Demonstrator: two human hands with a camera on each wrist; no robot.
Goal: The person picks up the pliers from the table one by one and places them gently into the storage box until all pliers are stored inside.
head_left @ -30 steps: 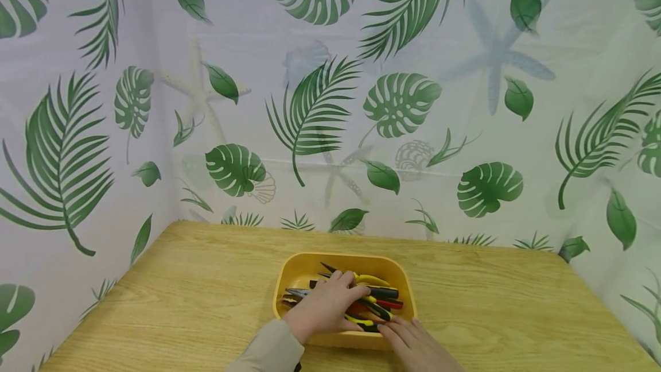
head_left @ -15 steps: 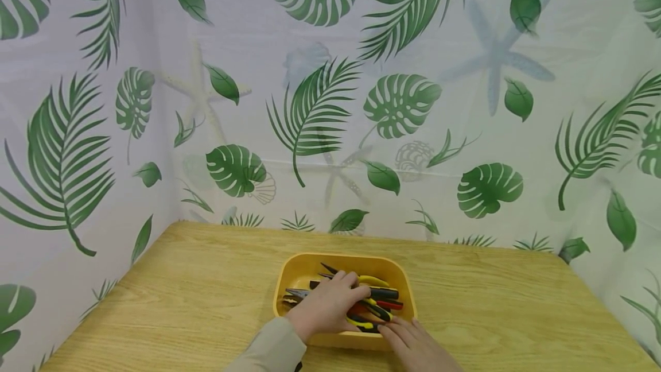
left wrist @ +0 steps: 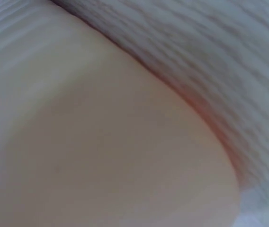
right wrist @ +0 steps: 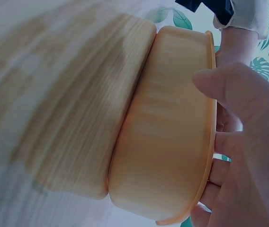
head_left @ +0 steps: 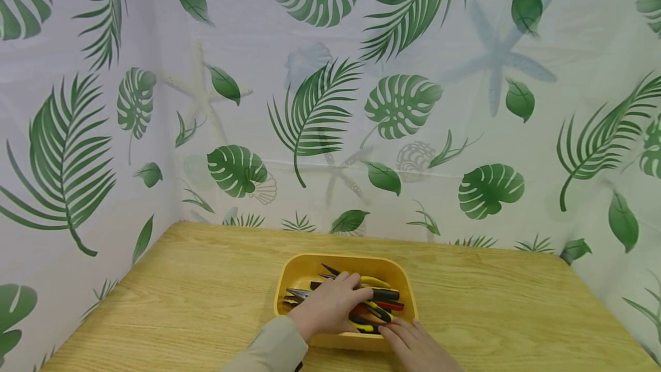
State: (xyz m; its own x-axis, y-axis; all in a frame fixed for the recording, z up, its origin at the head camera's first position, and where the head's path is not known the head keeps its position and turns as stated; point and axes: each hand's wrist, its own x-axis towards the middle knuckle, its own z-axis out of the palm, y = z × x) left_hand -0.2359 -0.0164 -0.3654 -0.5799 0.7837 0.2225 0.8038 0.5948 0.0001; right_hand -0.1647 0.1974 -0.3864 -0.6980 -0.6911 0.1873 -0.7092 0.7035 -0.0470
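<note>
A yellow plastic bin (head_left: 351,342) stands on the wooden table, with several pliers lying in it. My left hand (head_left: 327,303) reaches over the near left side and rests on the tools, fingers bent downward; the fingertips are partly hidden. Around it show a yellow handle (head_left: 376,281), a black handle (head_left: 385,293), a red handle (head_left: 391,305) and a silver plier nose (head_left: 296,292). At the near right rim, my right hand (head_left: 420,343) holds the bin. The right wrist view has its thumb (right wrist: 210,85) on the outer wall and fingers over the rim.
The wooden table (head_left: 206,286) reaches back to a white curtain (head_left: 444,188) printed with leaves and starfish. That cloth also closes off both sides. Blurred skin (left wrist: 101,142) fills most of the left wrist view.
Both hands, the bin and the pliers keep almost the same places. Only a slight drift of the head view shows.
</note>
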